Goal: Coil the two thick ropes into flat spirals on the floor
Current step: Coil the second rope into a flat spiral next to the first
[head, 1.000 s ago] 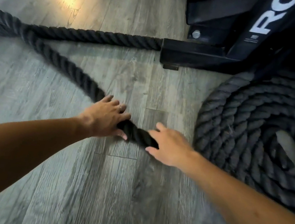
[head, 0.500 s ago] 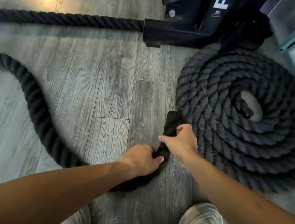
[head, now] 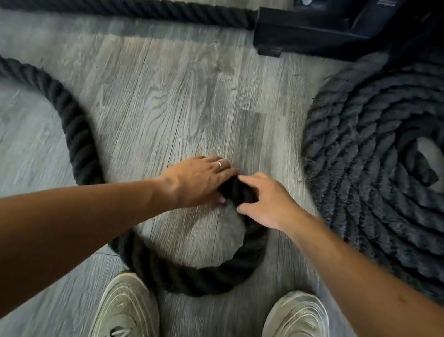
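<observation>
A thick black rope (head: 191, 276) curls into a first small loop on the grey wood floor (head: 170, 86) in front of my shoes. Its end sits at the top of the loop, between my two hands. My left hand (head: 198, 182) holds that end from the left, fingers curled over it. My right hand (head: 265, 202) grips it from the right, thumb below and fingers on top. The rope's tail bends away to the left edge. A second black rope (head: 378, 212) lies coiled in a flat spiral at the right.
A black machine base (head: 340, 32) stands at the top right, touching the finished coil. A straight stretch of rope (head: 118, 5) runs from it to the left edge. My two grey shoes (head: 128, 317) stand just behind the loop.
The rope end has been bent round into a closed loop in front of my feet. Both hands moved left, away from the finished coil, and now meet at the loop's top.
</observation>
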`<control>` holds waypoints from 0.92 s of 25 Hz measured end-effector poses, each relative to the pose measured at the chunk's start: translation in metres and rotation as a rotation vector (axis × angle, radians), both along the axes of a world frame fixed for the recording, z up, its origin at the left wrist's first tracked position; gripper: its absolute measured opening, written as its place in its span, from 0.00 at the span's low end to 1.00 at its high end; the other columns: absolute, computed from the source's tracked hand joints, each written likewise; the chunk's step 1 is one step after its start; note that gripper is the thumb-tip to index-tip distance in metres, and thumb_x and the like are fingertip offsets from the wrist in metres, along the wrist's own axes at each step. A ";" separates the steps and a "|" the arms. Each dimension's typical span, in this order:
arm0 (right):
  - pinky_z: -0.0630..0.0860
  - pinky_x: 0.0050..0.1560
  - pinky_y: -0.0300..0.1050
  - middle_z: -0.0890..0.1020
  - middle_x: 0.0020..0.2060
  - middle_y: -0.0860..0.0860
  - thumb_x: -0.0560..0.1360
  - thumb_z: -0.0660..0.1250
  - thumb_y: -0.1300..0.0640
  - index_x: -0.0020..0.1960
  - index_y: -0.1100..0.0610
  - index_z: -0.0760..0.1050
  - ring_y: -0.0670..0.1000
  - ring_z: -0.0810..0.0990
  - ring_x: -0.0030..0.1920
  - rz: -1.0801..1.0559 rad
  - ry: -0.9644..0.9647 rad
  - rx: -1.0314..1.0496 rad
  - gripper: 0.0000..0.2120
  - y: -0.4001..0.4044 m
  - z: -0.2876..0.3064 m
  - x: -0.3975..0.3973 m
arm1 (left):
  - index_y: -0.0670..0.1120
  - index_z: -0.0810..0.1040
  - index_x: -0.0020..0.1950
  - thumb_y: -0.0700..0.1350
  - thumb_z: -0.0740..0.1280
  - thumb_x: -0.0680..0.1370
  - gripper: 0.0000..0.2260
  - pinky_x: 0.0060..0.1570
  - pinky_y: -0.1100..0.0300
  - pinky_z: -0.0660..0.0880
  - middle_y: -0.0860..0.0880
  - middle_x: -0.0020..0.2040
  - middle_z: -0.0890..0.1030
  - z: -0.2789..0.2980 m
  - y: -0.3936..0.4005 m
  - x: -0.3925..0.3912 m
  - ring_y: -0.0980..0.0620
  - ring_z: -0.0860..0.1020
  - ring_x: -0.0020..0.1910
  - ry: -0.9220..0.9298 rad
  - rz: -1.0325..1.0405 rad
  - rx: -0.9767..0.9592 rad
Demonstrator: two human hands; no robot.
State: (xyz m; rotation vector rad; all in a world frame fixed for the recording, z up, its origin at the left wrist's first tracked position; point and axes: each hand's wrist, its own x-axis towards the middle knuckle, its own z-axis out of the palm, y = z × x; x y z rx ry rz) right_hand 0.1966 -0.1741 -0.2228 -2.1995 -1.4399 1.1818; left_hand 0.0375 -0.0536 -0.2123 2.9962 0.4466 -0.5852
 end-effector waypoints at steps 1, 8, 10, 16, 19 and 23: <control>0.73 0.58 0.45 0.73 0.55 0.46 0.71 0.76 0.49 0.74 0.46 0.69 0.51 0.74 0.58 -0.082 -0.054 0.019 0.34 -0.007 0.001 -0.005 | 0.46 0.59 0.79 0.60 0.55 0.82 0.29 0.71 0.51 0.65 0.46 0.73 0.71 -0.002 -0.004 0.003 0.46 0.69 0.72 -0.030 -0.001 0.058; 0.74 0.60 0.52 0.74 0.67 0.51 0.75 0.68 0.42 0.78 0.42 0.48 0.57 0.76 0.64 -0.686 0.092 0.039 0.40 -0.075 -0.008 -0.048 | 0.49 0.68 0.63 0.58 0.59 0.81 0.16 0.40 0.52 0.75 0.46 0.41 0.79 0.003 -0.019 0.023 0.47 0.76 0.36 -0.097 0.568 -0.003; 0.73 0.61 0.52 0.75 0.66 0.52 0.77 0.66 0.45 0.76 0.43 0.57 0.57 0.75 0.65 -0.683 0.010 0.100 0.31 -0.057 -0.011 -0.021 | 0.45 0.74 0.58 0.56 0.62 0.79 0.16 0.42 0.54 0.72 0.48 0.41 0.79 0.012 -0.025 0.029 0.47 0.77 0.40 -0.008 0.842 -0.254; 0.67 0.69 0.48 0.63 0.76 0.50 0.70 0.72 0.35 0.79 0.46 0.59 0.53 0.64 0.74 -0.393 -0.058 0.156 0.42 -0.050 0.000 0.004 | 0.44 0.76 0.42 0.67 0.56 0.79 0.27 0.36 0.59 0.72 0.47 0.31 0.84 0.014 -0.051 0.009 0.50 0.82 0.30 0.156 1.145 -0.622; 0.54 0.76 0.61 0.33 0.79 0.50 0.54 0.72 0.23 0.81 0.45 0.40 0.59 0.42 0.79 -0.203 -0.145 0.011 0.68 -0.065 -0.005 -0.031 | 0.42 0.79 0.45 0.66 0.57 0.79 0.28 0.46 0.55 0.72 0.46 0.34 0.84 0.011 -0.046 0.016 0.50 0.80 0.37 0.142 1.170 -0.636; 0.54 0.74 0.66 0.29 0.77 0.58 0.55 0.68 0.20 0.74 0.43 0.60 0.69 0.41 0.77 -0.270 -0.278 -0.011 0.53 -0.057 -0.008 -0.061 | 0.43 0.78 0.39 0.70 0.59 0.76 0.30 0.41 0.55 0.70 0.46 0.35 0.80 0.004 -0.038 0.011 0.48 0.76 0.34 0.212 1.134 -0.673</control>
